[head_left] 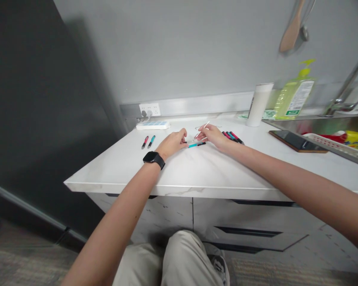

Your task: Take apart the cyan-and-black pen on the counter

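Note:
A teal pen (pixel 197 144) lies on the white counter (pixel 197 171) between my two hands. My left hand (pixel 173 143), with a black watch on the wrist, is curled with its fingertips at the pen's left end. My right hand (pixel 210 134) pinches the pen's right end and also holds a thin white stick (pixel 205 126) that points up and to the right. Just right of that hand lies a bundle of several pink and teal pens (pixel 232 137). A pink pen (pixel 144 142) and a teal pen (pixel 151 141) lie apart to the left.
A white power strip (pixel 153 125) lies by the wall outlet. A white cylinder (pixel 259 104) and a green soap bottle (pixel 295 95) stand at the back right. A dark tablet (pixel 296 140), a tray (pixel 337 147) and a sink tap (pixel 347 89) are at the right.

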The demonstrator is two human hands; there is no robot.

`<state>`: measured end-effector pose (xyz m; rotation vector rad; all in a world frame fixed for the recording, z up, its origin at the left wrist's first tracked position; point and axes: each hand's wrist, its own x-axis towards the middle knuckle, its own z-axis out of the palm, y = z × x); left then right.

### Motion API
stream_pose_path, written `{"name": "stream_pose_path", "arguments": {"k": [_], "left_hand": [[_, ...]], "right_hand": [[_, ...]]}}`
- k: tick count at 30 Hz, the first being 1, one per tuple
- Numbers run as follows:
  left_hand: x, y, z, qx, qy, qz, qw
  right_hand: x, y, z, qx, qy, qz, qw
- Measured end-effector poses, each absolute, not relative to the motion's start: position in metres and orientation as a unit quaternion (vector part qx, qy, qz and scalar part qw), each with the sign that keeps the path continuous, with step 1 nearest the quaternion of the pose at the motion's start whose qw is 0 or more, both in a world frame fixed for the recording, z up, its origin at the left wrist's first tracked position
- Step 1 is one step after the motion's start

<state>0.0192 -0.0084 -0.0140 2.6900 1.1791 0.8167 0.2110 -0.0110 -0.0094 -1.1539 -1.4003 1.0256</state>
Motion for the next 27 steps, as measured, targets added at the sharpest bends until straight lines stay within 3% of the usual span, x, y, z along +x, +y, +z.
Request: {"name": "stream_pose_path", "arguments": {"k": [16, 27], "left_hand": [[0.016, -0.011, -0.018, 0.9, 0.386, 0.186, -0.079], [0.017, -0.012, -0.016, 0.906, 0.382, 0.17, -0.066]], "right_hand": [[0.203, -0.009, -0.015, -0.469, -0.6, 0.451, 0.466], [0.208, -0.002, -0.017, -0.44, -0.625, 0.411, 0.496]]}}
